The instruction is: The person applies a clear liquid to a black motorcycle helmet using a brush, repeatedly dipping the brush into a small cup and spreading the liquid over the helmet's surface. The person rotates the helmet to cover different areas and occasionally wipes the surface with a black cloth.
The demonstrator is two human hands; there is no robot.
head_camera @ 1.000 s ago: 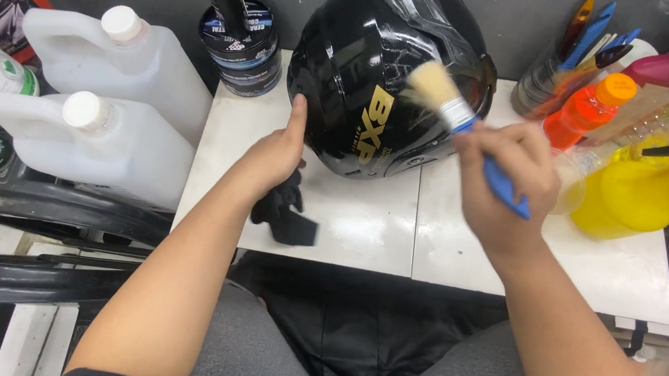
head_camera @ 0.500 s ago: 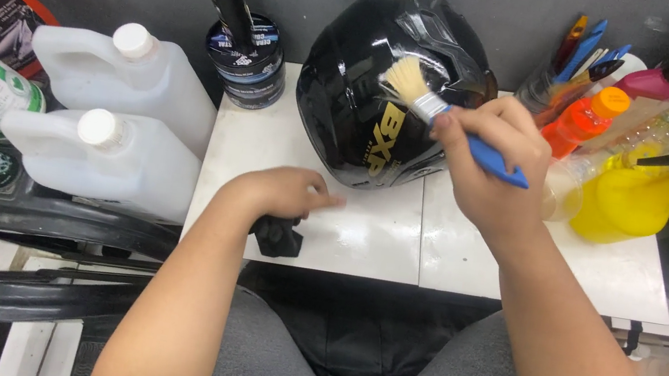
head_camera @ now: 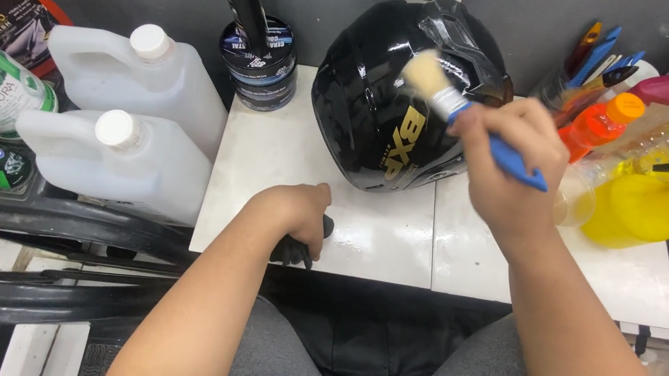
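We see a glossy black helmet standing on a white tiled tabletop, just left of our right hand. That hand is closed around a blue-handled brush, bristles touching the helmet's crown. Below the helmet, our left hand is curled over a small black object at the table's edge.

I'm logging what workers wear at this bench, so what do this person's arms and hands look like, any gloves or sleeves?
Both hands are bare: no gloves on the left hand or the right hand. No rings, watch or wristbands show. Both forearms are uncovered up to the elbows; a dark sleeve edge shows only at the upper right arm, near the frame's bottom corner.
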